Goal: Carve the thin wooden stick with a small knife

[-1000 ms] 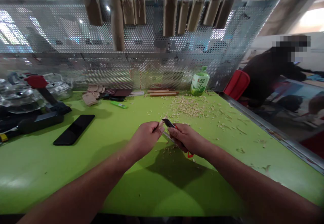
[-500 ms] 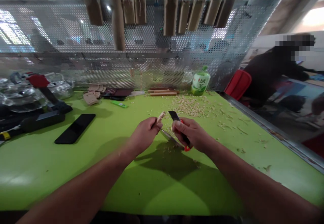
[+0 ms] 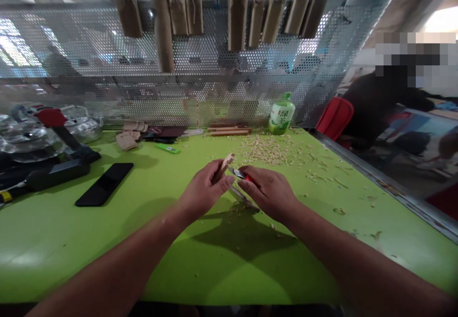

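My left hand (image 3: 203, 188) is closed around a small pale piece of wood (image 3: 227, 161), whose carved end sticks up past my thumb and forefinger. My right hand (image 3: 270, 190) grips a red-handled knife (image 3: 248, 178), mostly hidden by the fingers. Its short visible blade (image 3: 236, 173) points left and lies close against the wood; actual contact is hard to make out. Below and between the hands, a long thin grey tool (image 3: 245, 199) rests on the green tabletop (image 3: 229, 269) among wood crumbs.
Wood shavings (image 3: 266, 149) are heaped beyond my hands and scattered rightward. A green-tea bottle (image 3: 281, 115), wooden strips (image 3: 229, 131) and a green cutter (image 3: 167, 149) stand or lie toward the back. Left are a phone (image 3: 104, 184) and glass kettles (image 3: 30, 138). A person (image 3: 382, 92) sits at right.
My right hand has turned and moved left, bringing the knife's blade from apart to beside the wood. My left thumb now reaches toward the blade. The view has shifted slightly.
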Demonstrator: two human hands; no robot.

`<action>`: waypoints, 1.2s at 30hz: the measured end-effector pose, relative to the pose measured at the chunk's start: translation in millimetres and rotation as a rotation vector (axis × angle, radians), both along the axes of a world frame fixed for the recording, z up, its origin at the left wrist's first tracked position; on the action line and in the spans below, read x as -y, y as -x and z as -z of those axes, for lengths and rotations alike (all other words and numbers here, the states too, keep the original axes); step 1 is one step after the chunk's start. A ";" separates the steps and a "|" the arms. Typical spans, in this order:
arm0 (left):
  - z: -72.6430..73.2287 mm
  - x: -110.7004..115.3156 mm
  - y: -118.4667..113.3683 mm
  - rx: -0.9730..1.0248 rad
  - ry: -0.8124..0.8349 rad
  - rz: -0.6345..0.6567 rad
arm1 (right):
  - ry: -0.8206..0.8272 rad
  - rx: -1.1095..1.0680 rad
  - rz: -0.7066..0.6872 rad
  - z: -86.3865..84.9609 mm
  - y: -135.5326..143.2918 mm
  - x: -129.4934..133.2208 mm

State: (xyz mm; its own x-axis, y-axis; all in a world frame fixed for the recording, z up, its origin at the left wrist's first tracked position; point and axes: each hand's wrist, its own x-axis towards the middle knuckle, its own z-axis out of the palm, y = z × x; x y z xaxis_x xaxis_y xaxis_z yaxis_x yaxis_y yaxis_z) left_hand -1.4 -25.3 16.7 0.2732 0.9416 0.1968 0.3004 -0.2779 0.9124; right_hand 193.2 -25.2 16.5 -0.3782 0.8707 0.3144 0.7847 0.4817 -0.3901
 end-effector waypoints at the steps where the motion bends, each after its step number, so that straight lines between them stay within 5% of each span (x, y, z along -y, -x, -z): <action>1: -0.8 0.9 -0.2 0.005 0.004 0.006 | 0.002 0.008 0.004 0.0 0.5 -0.1; 17: -1.6 1.7 0.2 -0.101 -0.078 -0.009 | 0.009 -0.031 0.011 3.0 -0.1 -1.7; 24: 3.2 4.7 2.4 -0.503 -0.291 -0.207 | 0.084 0.033 -0.023 2.9 8.0 6.1; 36: -2.1 15.7 -5.1 -0.444 -0.255 -0.257 | -0.268 0.151 0.123 12.9 14.4 9.2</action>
